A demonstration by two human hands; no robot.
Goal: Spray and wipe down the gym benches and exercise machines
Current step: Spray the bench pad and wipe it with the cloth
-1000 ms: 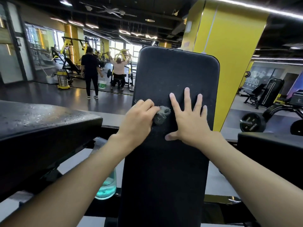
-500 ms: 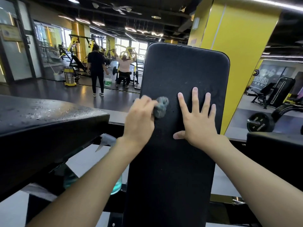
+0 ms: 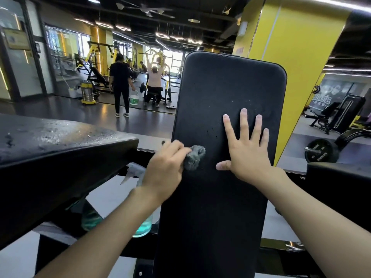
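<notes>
Grey fuzzy rag [image 3: 195, 159] on black pad [image 3: 230, 87]

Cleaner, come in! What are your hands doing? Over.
Left hand grips grey cloth on bench pad. Right hand flat on pad. Spray bottle below, clear.

Background: yellow pillar [image 3: 291, 57] right of centre; steel-and-yellow canister vacuum [image 3: 88, 93] on dark floor [image 3: 60, 111]; standing person in black [image 3: 120, 81] beside white bucket [image 3: 134, 99]; weight plate [image 3: 319, 150] far right.
</notes>
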